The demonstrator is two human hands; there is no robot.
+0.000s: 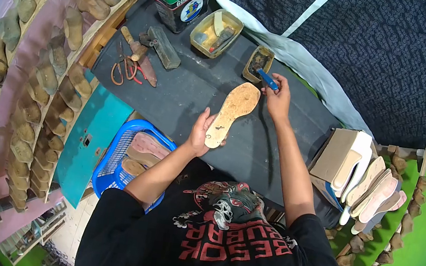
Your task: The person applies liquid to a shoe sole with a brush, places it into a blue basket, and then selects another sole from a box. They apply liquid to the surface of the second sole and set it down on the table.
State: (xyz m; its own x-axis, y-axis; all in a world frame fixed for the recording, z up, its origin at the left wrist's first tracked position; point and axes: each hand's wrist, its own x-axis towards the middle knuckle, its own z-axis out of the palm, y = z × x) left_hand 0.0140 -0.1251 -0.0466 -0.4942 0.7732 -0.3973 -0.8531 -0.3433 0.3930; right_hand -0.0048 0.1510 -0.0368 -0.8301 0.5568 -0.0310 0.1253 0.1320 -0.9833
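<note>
My left hand [203,133] is closed round the heel end of a tan shoe insole [234,106], holding it tilted over the dark table with its toe end pointing away from me. The insole's face looks mottled brown, with a small dark mark near the heel. In my right hand [278,97] is a glue brush with a blue handle [268,79], gripped between the fingers. Its far end reaches into a small, grimy rectangular tub [251,75] with dark residue inside, so the bristles are hidden.
A larger tub [196,37] with tools and a G 600 can [166,9] stand at the back. Scissors [118,69], a knife [148,70] and a block [164,48] lie left. A blue basket [101,163] and cardboard box [336,156] hold insoles. Shoe lasts [27,107] line racks.
</note>
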